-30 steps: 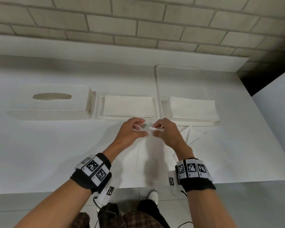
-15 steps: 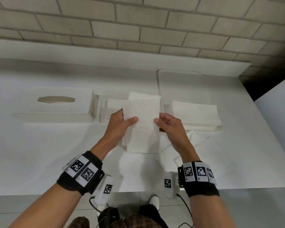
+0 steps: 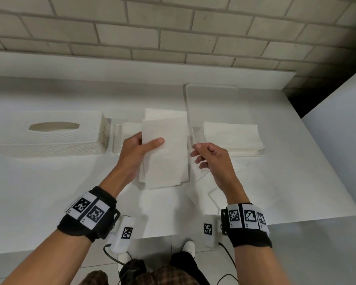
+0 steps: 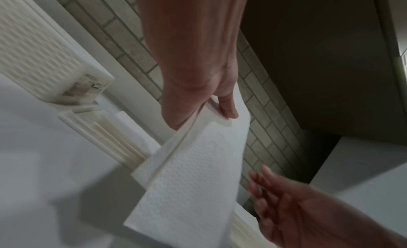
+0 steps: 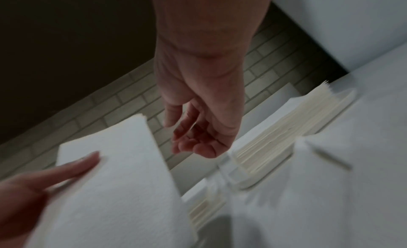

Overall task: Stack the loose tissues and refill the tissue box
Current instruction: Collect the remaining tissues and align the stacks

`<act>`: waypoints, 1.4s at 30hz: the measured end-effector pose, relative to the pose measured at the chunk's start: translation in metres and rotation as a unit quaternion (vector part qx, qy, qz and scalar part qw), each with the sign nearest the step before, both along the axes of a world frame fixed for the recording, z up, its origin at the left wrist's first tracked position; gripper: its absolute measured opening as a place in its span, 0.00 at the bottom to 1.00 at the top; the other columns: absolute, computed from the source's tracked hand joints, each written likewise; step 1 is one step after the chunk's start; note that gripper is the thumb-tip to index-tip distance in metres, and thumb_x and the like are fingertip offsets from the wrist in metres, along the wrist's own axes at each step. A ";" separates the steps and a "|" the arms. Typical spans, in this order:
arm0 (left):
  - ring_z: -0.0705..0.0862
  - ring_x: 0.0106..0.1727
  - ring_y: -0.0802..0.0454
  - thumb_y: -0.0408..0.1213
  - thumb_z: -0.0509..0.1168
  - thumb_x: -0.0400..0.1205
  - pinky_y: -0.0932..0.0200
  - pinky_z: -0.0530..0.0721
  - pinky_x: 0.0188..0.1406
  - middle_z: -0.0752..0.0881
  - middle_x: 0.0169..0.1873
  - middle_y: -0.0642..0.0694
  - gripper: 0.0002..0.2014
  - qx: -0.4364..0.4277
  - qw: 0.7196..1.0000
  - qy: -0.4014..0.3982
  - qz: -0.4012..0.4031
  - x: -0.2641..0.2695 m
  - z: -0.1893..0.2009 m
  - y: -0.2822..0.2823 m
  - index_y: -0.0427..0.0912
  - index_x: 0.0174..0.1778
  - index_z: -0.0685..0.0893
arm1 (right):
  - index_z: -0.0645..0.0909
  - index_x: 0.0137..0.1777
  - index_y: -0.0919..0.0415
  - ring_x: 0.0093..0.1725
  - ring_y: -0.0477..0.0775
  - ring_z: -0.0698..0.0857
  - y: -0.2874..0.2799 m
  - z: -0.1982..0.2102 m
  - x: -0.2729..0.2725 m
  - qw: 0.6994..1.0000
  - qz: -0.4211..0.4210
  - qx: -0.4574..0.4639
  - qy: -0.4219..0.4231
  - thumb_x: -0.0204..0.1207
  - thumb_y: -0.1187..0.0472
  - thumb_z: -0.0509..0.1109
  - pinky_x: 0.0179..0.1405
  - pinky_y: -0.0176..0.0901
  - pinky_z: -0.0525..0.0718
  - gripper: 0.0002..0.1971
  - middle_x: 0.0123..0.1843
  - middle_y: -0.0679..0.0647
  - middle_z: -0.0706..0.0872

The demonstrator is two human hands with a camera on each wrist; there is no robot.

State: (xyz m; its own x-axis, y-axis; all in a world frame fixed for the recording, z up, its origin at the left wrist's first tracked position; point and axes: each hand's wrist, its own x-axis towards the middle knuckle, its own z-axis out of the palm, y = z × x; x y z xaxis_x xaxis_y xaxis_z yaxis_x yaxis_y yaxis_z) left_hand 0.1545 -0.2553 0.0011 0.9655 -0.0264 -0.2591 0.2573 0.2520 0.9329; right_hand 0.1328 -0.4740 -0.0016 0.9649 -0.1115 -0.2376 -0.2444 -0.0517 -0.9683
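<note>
Right hand had let go and hung loosely curled, just right of the folded white paper tissue the left hand pinched.

R hand let go of tissue; L hand holds alone.

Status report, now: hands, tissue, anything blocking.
Left hand pinches folded tissue. Right hand open, empty, beside it. Tissue box at left, nothing blocks its slot.
</note>
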 end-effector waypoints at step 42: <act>0.88 0.60 0.49 0.40 0.66 0.84 0.53 0.82 0.64 0.91 0.53 0.51 0.08 0.031 0.995 0.012 -0.096 0.022 0.008 -0.109 0.47 0.56 0.87 | 0.88 0.53 0.61 0.44 0.55 0.91 -0.103 0.064 -0.020 0.999 -0.014 -0.021 -0.027 0.74 0.66 0.75 0.42 0.47 0.89 0.08 0.48 0.56 0.93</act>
